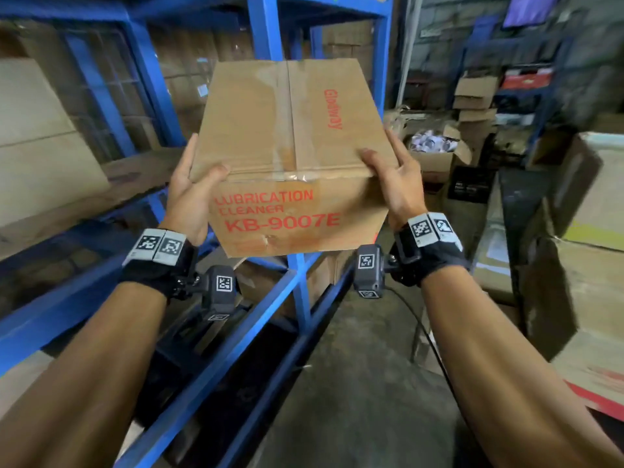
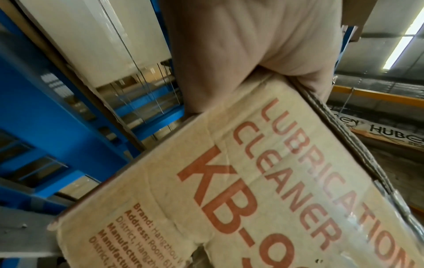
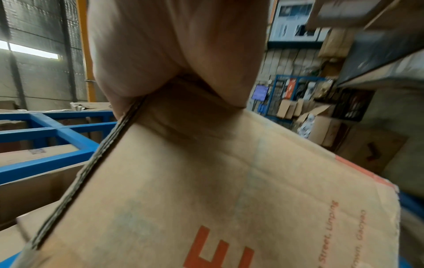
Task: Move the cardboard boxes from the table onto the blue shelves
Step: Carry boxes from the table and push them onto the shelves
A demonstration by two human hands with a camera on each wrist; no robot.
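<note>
Thumbs of the left hand (image 1: 189,194) and right hand (image 1: 393,179) clamp the cardboard box (image 1: 290,157). It hangs tilted before the blue shelves (image 1: 266,38).

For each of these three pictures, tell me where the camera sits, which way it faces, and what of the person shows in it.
Head: worn on the head, facing forward and down at the cardboard box before the blue shelves; both forearms, left hand and right hand show.
Left wrist: looks along the palm at the box's printed side; only the left hand shows.
Right wrist: looks along the palm at the box; only the right hand shows.
Shared: all three see the box and blue shelving.
</note>
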